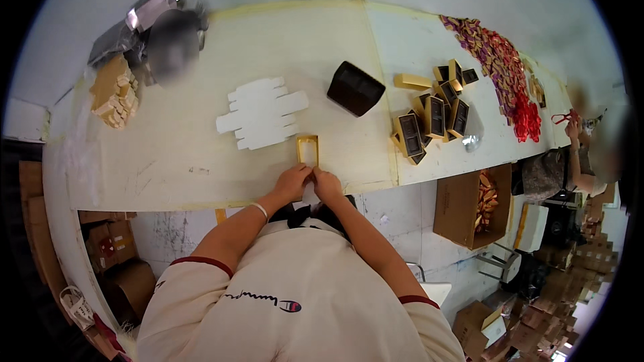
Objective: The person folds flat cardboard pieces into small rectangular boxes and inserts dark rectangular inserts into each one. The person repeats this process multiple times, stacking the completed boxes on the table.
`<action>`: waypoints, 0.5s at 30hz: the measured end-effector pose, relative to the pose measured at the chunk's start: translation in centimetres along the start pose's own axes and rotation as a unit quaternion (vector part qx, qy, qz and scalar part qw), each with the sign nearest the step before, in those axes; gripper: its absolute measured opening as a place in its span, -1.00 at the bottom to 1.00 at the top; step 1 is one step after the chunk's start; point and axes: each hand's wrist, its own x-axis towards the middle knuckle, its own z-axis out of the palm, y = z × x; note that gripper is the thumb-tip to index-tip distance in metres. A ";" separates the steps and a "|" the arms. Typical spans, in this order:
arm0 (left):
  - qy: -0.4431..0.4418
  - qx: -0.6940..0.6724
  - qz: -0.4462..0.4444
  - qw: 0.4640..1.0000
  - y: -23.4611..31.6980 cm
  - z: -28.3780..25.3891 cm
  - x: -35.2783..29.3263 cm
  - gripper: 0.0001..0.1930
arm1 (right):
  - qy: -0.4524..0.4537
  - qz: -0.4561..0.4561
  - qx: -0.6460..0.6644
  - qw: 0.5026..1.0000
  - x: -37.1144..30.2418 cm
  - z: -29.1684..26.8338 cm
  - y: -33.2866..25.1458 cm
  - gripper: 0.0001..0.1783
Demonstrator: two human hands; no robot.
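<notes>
Close to the table's front edge, my left hand (292, 183) and my right hand (327, 184) come together at the near end of a small gold cardboard box frame (308, 150). Both hands are closed on it, fingers pinching its near end; the fingertips are partly hidden. Its walls stand up around an open middle. Beyond it lies a group of flat white card blanks (261, 114) with tabbed edges. A dark brown plastic tray stack (356, 88) rests tilted to the right of the blanks.
Gold boxes with dark inserts (435, 117) are piled on the right. Past them spread many small red and purple packets (493, 60). Folded gold card (114, 94) and plastic bags (157, 17) sit far left. A carton (463, 211) stands below the table; another person (580, 154) works far right.
</notes>
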 end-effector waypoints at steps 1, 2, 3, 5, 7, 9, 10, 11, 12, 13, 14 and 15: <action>-0.003 -0.009 0.019 1.000 -0.2 0.0 0.3 -0.88 | 0.010 -0.001 -0.005 1.000 0.2 0.1 0.3 -0.88; -0.009 -0.015 0.037 0.999 -0.6 -0.5 0.9 -0.90 | 0.019 -0.001 -0.006 1.000 0.1 0.5 0.7 -0.88; -0.015 -0.022 0.054 0.998 -0.8 -0.5 1.2 -0.92 | 0.021 -0.023 -0.004 1.000 -0.3 0.8 1.2 -0.80; 0.001 -0.059 0.043 0.997 -0.8 -0.4 0.9 -0.93 | 0.031 -0.066 0.010 0.997 -1.0 0.8 1.7 -0.61; 0.002 -0.084 0.030 0.996 -1.0 -0.7 1.2 -0.93 | 0.035 -0.078 -0.061 0.995 -2.7 -0.5 0.8 -0.45; -0.047 -0.082 0.022 0.995 -1.7 -1.5 1.7 -0.93 | 0.033 -0.083 -0.152 0.984 -3.9 -0.6 0.5 -0.19; -0.071 -0.085 0.021 0.994 -1.7 -1.6 1.8 -0.92 | 0.053 -0.109 -0.150 0.981 -4.5 -0.4 0.3 -0.20; -0.084 -0.084 0.017 0.993 -1.7 -2.0 2.3 -0.91 | 0.077 -0.141 -0.152 0.975 -4.3 -0.8 0.3 -0.20; -0.096 -0.084 0.012 0.992 -1.6 -2.4 2.6 -0.91 | 0.084 -0.146 -0.131 0.977 -4.2 -0.9 0.1 -0.21; -0.106 -0.082 0.009 0.991 -1.5 -2.7 3.0 -0.91 | 0.092 -0.153 -0.111 0.978 -3.8 -1.0 -0.3 -0.21; -0.109 -0.074 0.004 0.991 -1.3 -2.8 3.3 -0.89 | 0.101 -0.160 -0.092 0.978 -3.6 -1.0 -0.4 -0.21; -0.108 -0.081 0.010 0.991 -1.4 -2.7 3.3 -0.89 | 0.085 -0.153 -0.092 0.980 -3.5 -1.0 -0.2 -0.21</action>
